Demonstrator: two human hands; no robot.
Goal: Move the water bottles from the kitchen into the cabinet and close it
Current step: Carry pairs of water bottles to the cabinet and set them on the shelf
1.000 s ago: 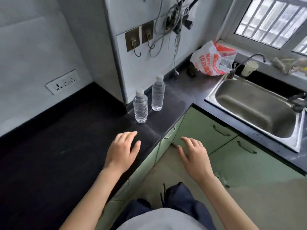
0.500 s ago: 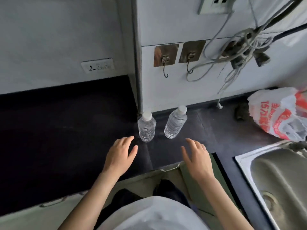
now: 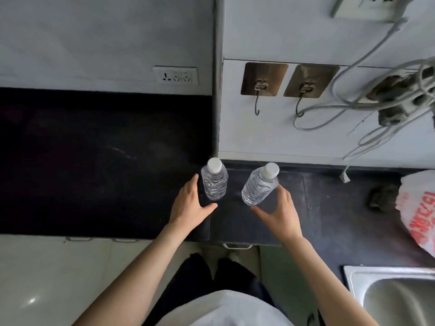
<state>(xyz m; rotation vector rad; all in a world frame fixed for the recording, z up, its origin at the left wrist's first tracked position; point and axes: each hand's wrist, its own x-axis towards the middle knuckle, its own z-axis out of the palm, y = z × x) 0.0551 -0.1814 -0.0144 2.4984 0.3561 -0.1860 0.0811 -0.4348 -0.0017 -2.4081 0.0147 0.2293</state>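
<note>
Two clear water bottles with white caps stand on the dark countertop (image 3: pixel 94 161) near the wall corner. My left hand (image 3: pixel 188 203) is open, its fingers spread just left of and below the left bottle (image 3: pixel 214 182), close to it. My right hand (image 3: pixel 280 208) is open too, curved around the lower right side of the right bottle (image 3: pixel 259 185), fingertips near or touching its side. Neither bottle is lifted. Cabinet door handles (image 3: pixel 236 246) show under the counter's front edge; the doors themselves are mostly hidden.
A white and red plastic bag (image 3: pixel 419 212) lies on the counter at the right. A steel sink (image 3: pixel 395 297) sits at the lower right. Cables (image 3: pixel 353 102) and two wall hooks (image 3: pixel 261 90) hang above the bottles. A dark small object (image 3: pixel 381 196) rests beside the bag.
The view swung to face the wall and counter from above. Both hands moved forward from the counter edge to flank the two bottles.
</note>
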